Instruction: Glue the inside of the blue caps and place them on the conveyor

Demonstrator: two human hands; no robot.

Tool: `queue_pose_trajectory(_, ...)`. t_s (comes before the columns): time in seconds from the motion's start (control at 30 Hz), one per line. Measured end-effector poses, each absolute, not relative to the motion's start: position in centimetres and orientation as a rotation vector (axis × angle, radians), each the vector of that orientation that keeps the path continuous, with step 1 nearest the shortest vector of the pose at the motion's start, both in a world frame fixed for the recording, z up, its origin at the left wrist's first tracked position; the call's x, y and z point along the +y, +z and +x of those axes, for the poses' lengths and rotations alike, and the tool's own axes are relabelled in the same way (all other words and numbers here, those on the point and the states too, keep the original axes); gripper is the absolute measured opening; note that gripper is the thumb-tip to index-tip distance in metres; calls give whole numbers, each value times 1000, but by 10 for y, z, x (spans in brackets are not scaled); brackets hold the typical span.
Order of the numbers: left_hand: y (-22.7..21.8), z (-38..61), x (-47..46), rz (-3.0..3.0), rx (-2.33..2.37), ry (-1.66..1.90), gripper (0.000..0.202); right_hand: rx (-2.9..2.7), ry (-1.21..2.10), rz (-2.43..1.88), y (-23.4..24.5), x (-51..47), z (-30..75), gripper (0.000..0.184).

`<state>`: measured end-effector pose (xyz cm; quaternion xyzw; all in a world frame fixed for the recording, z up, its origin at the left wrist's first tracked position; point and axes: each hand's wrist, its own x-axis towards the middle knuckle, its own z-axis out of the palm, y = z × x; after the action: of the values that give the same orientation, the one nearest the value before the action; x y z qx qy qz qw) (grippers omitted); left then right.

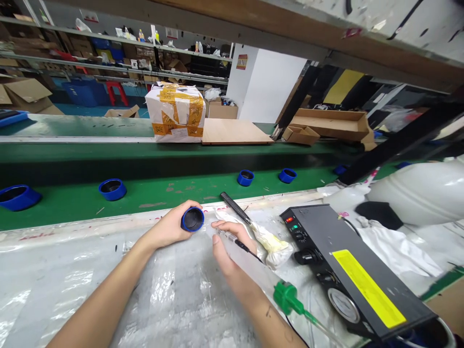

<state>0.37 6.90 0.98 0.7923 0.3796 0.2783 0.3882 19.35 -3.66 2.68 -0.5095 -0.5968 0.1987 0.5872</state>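
My left hand (175,224) is closed around a blue-rimmed round cup (192,220) with a black inside, its opening tilted toward me. In my right hand (232,246) lies a glue dispensing syringe (250,263), a translucent barrel with a green cap (286,296) and hose at its rear end. The fingers wrap its front part, where a small clip with a black wire sits. The syringe's front end points at the cup, with a small gap between the hands. Whether the tip touches the cup I cannot tell.
A grey dispenser box (348,270) with lights and a gauge stands at right. Beside my right hand lies a black-handled tool (235,207) with its end wrapped in cloth. Several blue cups (112,189) sit on the green belt (174,191) ahead. A taped carton (176,113) stands beyond.
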Motion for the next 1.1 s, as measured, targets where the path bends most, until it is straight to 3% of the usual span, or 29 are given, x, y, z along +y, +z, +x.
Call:
queue_pose_trajectory(0.3, 12, 5, 67, 2069, 941, 702, 64, -1373, 465, -1196, 20, -33, 191, 15)
queue_pose_trajectory(0.47, 13, 5, 67, 2085, 901, 708, 55, -1346, 509, -1213, 24, -35, 189, 14)
queue_pose_trajectory(1.1, 11, 4, 69, 2080, 814, 718, 57, -1386, 457, -1215, 34, -37, 191, 13)
